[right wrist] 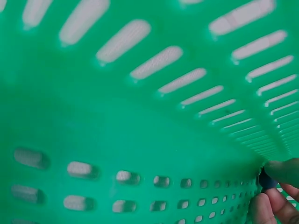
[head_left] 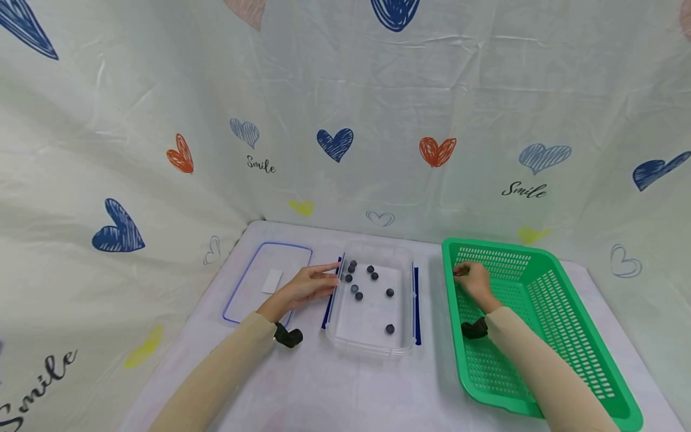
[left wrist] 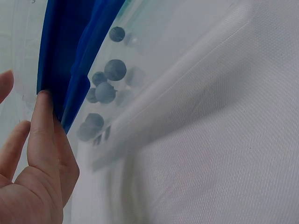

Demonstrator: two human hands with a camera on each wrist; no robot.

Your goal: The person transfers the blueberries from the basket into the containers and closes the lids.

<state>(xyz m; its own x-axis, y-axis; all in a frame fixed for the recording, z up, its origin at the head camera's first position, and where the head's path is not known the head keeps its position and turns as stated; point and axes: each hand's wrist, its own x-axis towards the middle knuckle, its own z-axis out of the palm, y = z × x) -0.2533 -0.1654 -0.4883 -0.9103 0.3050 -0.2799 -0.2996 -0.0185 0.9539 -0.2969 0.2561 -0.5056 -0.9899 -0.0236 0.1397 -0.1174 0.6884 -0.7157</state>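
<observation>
A clear plastic container (head_left: pixel 372 346) with blue side clips holds several blueberries (head_left: pixel 390 293), most of them gathered toward its far left part. My left hand (head_left: pixel 305 287) is at the container's left side. In the left wrist view, its extended fingers touch the blue clip (left wrist: pixel 65 51), and blueberries (left wrist: pixel 115 70) show through the clear wall. My right hand (head_left: pixel 475 282) reaches into a green plastic basket (head_left: pixel 580 318) near its left wall. In the right wrist view, the thumb and fingers (right wrist: pixel 285 171) pinch one dark blueberry (right wrist: pixel 266 179), partly covered by them.
Left of the container lies a clear lid (head_left: pixel 251 276) with a blue rim and a white label. The basket has slotted walls and a raised rim. A white cloth covers the table (head_left: pixel 345 390), and a heart-patterned curtain (head_left: pixel 378 180) hangs behind it.
</observation>
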